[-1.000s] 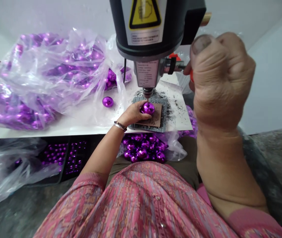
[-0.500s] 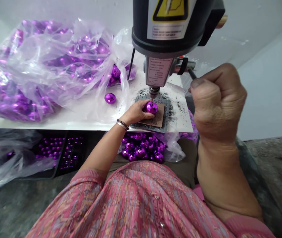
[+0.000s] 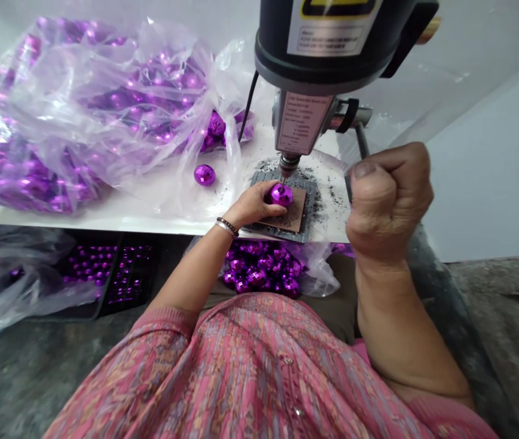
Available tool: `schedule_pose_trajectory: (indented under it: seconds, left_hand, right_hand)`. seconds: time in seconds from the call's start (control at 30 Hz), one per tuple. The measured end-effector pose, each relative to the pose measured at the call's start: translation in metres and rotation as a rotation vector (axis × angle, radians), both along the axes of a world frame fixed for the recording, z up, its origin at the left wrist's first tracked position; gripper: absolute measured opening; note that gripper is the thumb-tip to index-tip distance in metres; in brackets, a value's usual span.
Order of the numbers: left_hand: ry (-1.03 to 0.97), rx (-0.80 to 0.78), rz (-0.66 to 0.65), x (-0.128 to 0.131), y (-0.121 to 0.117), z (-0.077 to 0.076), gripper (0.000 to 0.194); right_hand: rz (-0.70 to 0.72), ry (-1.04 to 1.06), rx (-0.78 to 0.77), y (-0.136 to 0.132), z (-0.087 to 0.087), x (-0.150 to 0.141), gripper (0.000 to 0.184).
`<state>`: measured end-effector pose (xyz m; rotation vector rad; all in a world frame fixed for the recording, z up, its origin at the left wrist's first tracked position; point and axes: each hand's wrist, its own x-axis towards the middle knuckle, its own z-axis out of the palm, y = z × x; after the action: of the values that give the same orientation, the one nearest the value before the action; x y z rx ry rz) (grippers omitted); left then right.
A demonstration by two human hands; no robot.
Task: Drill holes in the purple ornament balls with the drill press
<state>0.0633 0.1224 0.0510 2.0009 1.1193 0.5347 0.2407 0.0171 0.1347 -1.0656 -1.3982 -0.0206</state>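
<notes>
My left hand [image 3: 256, 204] pinches a shiny purple faceted ball [image 3: 281, 195] on a brown board [image 3: 295, 213]. The board rests on the grey base plate [image 3: 306, 227] of a drill press [image 3: 303, 122]. Right above the ball sits the chuck [image 3: 289, 163]; its thin bit points down at the ball's top, and I cannot tell whether it has entered. A dark hole or spot shows on the ball. My right hand [image 3: 385, 207] is wrapped in a fist round the feed lever [image 3: 362, 140] at the machine's right side.
A large clear plastic bag [image 3: 104, 116] of purple balls covers the table's left. One loose ball [image 3: 204, 175] lies on the white tabletop [image 3: 150, 216]. More balls [image 3: 259, 268] sit in plastic on my lap. Black crates [image 3: 122, 280] hold others below. Dark shavings [image 3: 328, 195] surround the base.
My right hand has come down and slightly inward with the lever. My left hand keeps the ball under the bit. The whole view has shifted slightly.
</notes>
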Motion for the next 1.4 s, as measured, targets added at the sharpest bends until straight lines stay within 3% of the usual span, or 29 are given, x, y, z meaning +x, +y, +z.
schedule_pose_trajectory:
  seconds: [0.27,0.53,0.63,0.83,0.93,1.07,1.2,1.3,1.4]
  left_hand:
    - [-0.005,-0.029,0.037,0.004,-0.003,-0.003,0.061]
    - [-0.068,-0.050,0.014,0.004,-0.002,-0.007,0.055]
    - [-0.086,-0.071,0.038,0.005,-0.002,-0.008,0.059]
    - [-0.187,-0.139,0.081,0.000,-0.015,-0.007,0.060]
    - [-0.209,-0.127,0.074,-0.005,-0.021,-0.007,0.058]
    - [-0.159,-0.054,0.066,-0.006,-0.025,-0.007,0.052]
    - [-0.021,0.088,0.146,-0.012,-0.022,-0.006,0.053]
    - [0.086,0.156,0.222,-0.027,-0.020,-0.007,0.049]
    - [0.031,0.182,0.229,-0.046,-0.024,-0.013,0.058]
  right_hand:
    - [-0.120,0.074,0.041,0.006,-0.016,-0.008,0.053]
    - [-0.059,0.083,0.124,0.014,-0.043,-0.009,0.053]
    - [-0.040,0.096,0.102,0.010,-0.027,-0.009,0.058]
    - [-0.022,0.271,-0.129,0.017,0.052,-0.002,0.045]
    - [-0.010,0.348,-0.146,0.028,0.074,-0.002,0.036]
    - [-0.059,0.344,-0.143,0.032,0.074,-0.002,0.035]
    - [-0.066,0.343,-0.149,0.031,0.066,0.002,0.028]
    - [-0.021,0.326,-0.106,0.030,0.061,0.005,0.029]
    - [0.001,0.298,-0.082,0.030,0.057,0.007,0.035]
